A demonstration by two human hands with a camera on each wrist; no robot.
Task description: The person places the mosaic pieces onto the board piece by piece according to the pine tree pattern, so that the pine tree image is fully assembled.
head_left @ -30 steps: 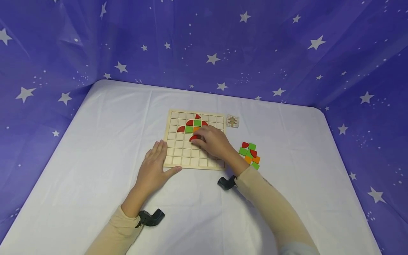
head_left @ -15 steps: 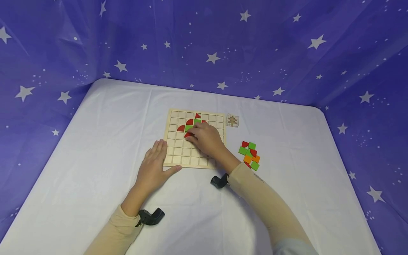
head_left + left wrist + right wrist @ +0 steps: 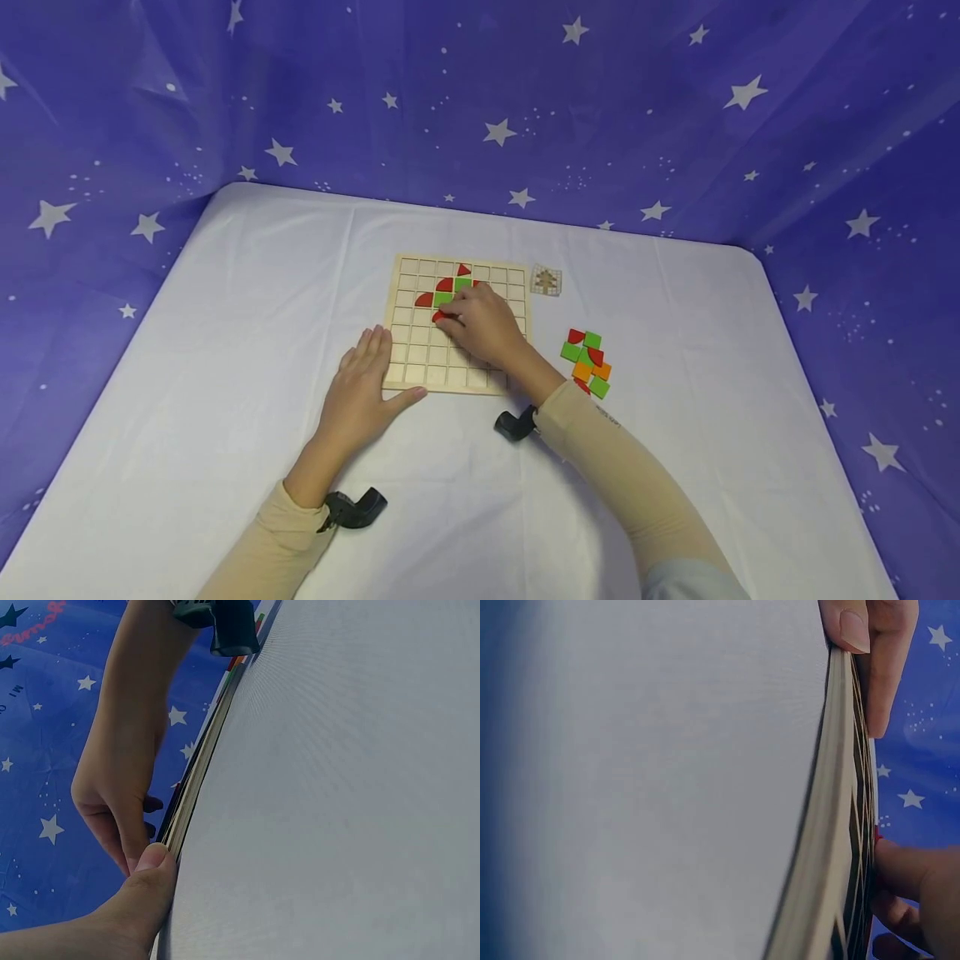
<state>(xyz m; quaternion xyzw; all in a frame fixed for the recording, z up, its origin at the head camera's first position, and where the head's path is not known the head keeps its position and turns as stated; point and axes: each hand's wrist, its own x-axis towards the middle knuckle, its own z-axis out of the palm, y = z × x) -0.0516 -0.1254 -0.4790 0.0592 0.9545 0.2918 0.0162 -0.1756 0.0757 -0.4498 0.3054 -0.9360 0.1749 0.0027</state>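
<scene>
A square wooden grid board (image 3: 417, 354) lies on the white table. My left hand (image 3: 357, 392) rests at its lower left corner, fingers straight along the left edge and thumb at the front edge. The left wrist view shows that thumb (image 3: 154, 859) against the board's edge. Over the middle of the grid, my right hand (image 3: 483, 325) pinches a red quarter-round tile (image 3: 438, 317), partly covered by the fingers. Above it sit a red triangle tile (image 3: 464, 270), green tiles (image 3: 443, 297) and red quarter-round tiles (image 3: 424, 299). The right hand hides tiles to the right.
A small picture card (image 3: 546, 281) with a brown tree pattern lies beside the board's upper right corner. Right of the board is a loose group of green, red and orange tiles (image 3: 599, 387). A starry blue cloth (image 3: 420, 150) hangs behind the table.
My right hand has shifted left across the board with the red quarter-round tile, then stayed almost in place over the last half second. The left hand keeps its position.
</scene>
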